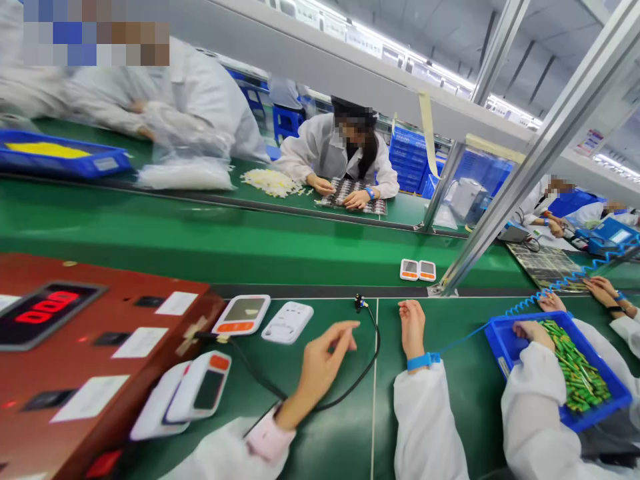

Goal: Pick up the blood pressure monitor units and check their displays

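Observation:
My left hand [324, 363] hovers over the green mat with its index finger stretched out and thumb apart, holding nothing. It is just beside a black cable [370, 360] whose plug [359, 303] stands at the mat's far edge. My right hand [413, 328], with a blue wrist strap [423, 361], rests palm down on the mat with nothing in it. To the left of my left hand lie a white device with a screen and orange strip [241, 315] and a white device face down [287, 322]. Two more white devices [193, 393] lie stacked nearer me.
A red-brown tester box [100, 360] with a red digit display [45, 308] fills the left. Two small devices [417, 269] sit on the green conveyor [200, 240]. At the right, another person's hand [530, 330] reaches into a blue bin [505, 347] of green parts. Other workers sit across the belt.

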Motion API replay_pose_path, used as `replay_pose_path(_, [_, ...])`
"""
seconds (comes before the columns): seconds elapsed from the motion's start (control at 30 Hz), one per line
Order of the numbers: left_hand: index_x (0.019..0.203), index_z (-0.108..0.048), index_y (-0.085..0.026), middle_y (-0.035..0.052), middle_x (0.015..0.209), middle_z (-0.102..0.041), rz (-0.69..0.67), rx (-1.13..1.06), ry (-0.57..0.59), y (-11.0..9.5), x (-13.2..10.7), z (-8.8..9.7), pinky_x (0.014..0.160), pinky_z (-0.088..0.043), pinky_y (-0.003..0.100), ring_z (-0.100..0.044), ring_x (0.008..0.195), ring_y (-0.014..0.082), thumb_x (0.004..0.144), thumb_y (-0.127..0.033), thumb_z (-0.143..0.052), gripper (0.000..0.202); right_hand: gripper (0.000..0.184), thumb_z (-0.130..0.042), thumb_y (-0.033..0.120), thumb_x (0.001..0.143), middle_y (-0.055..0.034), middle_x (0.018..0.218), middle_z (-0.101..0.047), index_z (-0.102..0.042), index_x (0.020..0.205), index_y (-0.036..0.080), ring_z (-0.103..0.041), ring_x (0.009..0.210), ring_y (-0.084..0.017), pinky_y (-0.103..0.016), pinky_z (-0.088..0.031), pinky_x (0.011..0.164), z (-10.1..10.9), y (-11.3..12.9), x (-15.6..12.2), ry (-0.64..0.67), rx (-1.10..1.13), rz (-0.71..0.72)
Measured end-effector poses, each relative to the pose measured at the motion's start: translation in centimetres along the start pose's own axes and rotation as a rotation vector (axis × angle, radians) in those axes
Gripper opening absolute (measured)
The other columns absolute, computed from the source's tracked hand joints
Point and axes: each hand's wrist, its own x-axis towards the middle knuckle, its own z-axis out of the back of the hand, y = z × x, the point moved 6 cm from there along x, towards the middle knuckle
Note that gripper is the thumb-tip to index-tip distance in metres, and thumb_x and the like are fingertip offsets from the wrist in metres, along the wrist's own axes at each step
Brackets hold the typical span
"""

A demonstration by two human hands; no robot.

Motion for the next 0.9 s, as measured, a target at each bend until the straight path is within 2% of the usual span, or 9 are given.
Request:
replay_pose_path(0.1, [0.089,-0.067,-0.017,0.0023,0.059,-0.061,0.13,-0.141,-0.085,1.9,4.2,-1.6,0.049,-0.045,0.026,-0.057,0.054,0.0156,0.076,-0.06,-0.051,0.048,0.029,-0.071,0.042,0.068,-0.0021,0.077,-0.064,-0.055,0.075,0.019,-0.057,0.069,-0.012,-0.026,-0.046,0.068,0.2,-0.1,0.1,-0.002,0.013,0.019])
replay_pose_path(0.17, [0.088,-0.066,-0.016,0.0024,0.059,-0.061,0.16,-0.167,-0.13,3.3,5.4,-1.9,0.049,-0.044,0.026,-0.056,0.054,0.0154,0.073,-0.063,-0.052,0.051,0.03,-0.074,0.042,0.067,-0.0026,0.079,-0.065,-0.058,0.077,0.018,-0.059,0.073,-0.013,-0.027,-0.047,0.071,0.3,-0.3,0.0,-0.005,0.017,0.026])
replay_pose_path(0.27, [0.089,-0.065,-0.018,0.0019,0.059,-0.061,0.153,-0.145,-0.155,5.1,5.4,-1.8,0.054,-0.046,0.027,-0.058,0.056,0.0163,0.075,-0.062,-0.051,0.049,0.033,-0.073,0.043,0.069,-0.0053,0.089,-0.068,-0.064,0.086,0.017,-0.063,0.083,-0.015,-0.029,-0.049,0.08,0.3,-0.6,0.1,-0.01,-0.036,0.035])
replay_pose_path(0.37, [0.09,-0.066,-0.019,0.0014,0.06,-0.062,0.138,-0.117,-0.132,5.8,4.9,-1.9,0.059,-0.048,0.029,-0.059,0.058,0.0169,0.079,-0.059,-0.048,0.045,0.036,-0.071,0.042,0.071,-0.0085,0.101,-0.069,-0.065,0.095,0.016,-0.064,0.095,-0.018,-0.032,-0.048,0.088,-0.4,-0.5,0.9,-0.013,-0.192,0.064])
replay_pose_path(0.57, [0.092,-0.065,-0.017,0.0011,0.06,-0.061,0.18,-0.183,-0.173,6.5,4.9,-1.9,0.06,-0.049,0.029,-0.059,0.057,0.0169,0.078,-0.057,-0.049,0.046,0.034,-0.064,0.027,0.076,-0.015,0.113,-0.065,-0.06,0.106,0.013,-0.065,0.096,-0.02,-0.032,-0.049,0.088,-4.0,0.4,4.9,-0.05,-0.831,0.088])
replay_pose_path(0.67, [0.093,-0.066,-0.016,0.0015,0.061,-0.061,0.197,-0.188,-0.192,7.2,5.0,-1.8,0.06,-0.049,0.031,-0.059,0.057,0.0174,0.076,-0.059,-0.05,0.048,0.036,-0.073,0.025,0.069,-0.02,0.111,-0.063,-0.06,0.099,0.011,-0.062,0.102,-0.028,-0.04,-0.045,0.094,-5.6,0.9,6.4,-0.157,-0.917,0.098])
replay_pose_path(0.77, [0.092,-0.066,-0.015,0.0017,0.061,-0.061,0.228,-0.205,-0.201,7.9,5.1,-1.7,0.061,-0.049,0.032,-0.058,0.057,0.0178,0.072,-0.06,-0.051,0.051,0.045,-0.075,0.03,0.071,-0.0254,0.115,-0.06,-0.059,0.107,0.008,-0.056,0.113,-0.036,-0.048,-0.041,0.098,-7.2,0.6,7.2,-0.253,-1.122,0.078])
replay_pose_path(0.83, [0.092,-0.066,-0.015,0.0016,0.061,-0.062,0.246,-0.217,-0.204,8.2,5.2,-1.7,0.061,-0.049,0.032,-0.058,0.057,0.0175,0.071,-0.06,-0.052,0.052,0.054,-0.074,0.034,0.074,-0.0268,0.119,-0.056,-0.055,0.116,0.006,-0.054,0.116,-0.037,-0.05,-0.04,0.098,-8.2,-0.1,7.5,-0.274,-1.288,0.049])
replay_pose_path(0.9, [0.093,-0.066,-0.015,0.0013,0.061,-0.061,0.256,-0.223,-0.206,8.3,5.2,-1.7,0.061,-0.048,0.032,-0.057,0.057,0.0172,0.07,-0.059,-0.052,0.052,0.066,-0.076,0.033,0.072,-0.0253,0.123,-0.053,-0.051,0.126,0.007,-0.053,0.118,-0.036,-0.048,-0.041,0.099,-9.2,-0.8,7.5,-0.257,-1.329,0.076])
